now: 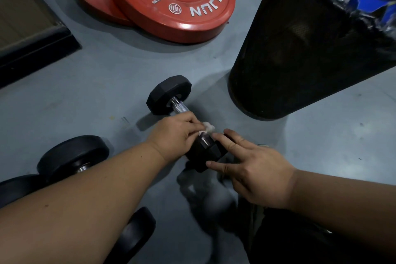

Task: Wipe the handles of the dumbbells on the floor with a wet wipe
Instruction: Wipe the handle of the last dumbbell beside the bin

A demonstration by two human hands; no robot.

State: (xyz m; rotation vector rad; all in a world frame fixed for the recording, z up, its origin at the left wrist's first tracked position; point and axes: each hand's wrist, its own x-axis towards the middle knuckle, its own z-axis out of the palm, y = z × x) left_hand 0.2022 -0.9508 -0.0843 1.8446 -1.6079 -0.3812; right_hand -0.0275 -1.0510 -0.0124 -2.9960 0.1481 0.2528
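Note:
A small black hex dumbbell [169,94] lies on the grey floor, its chrome handle [180,107] running towards me. My left hand [173,133] pinches a crumpled white wet wipe [207,127] against the near part of that handle. My right hand [246,165] rests with straight fingers on the dumbbell's near black head [203,154]. A larger round-headed black dumbbell [72,154] lies at the lower left, partly hidden by my left forearm.
Two stacked red weight plates [171,0] lie at the top centre. A black mesh bin [300,45] with a plastic liner stands at the right. A dark mat edge [36,49] runs along the left. Another black weight head [135,233] shows under my left arm.

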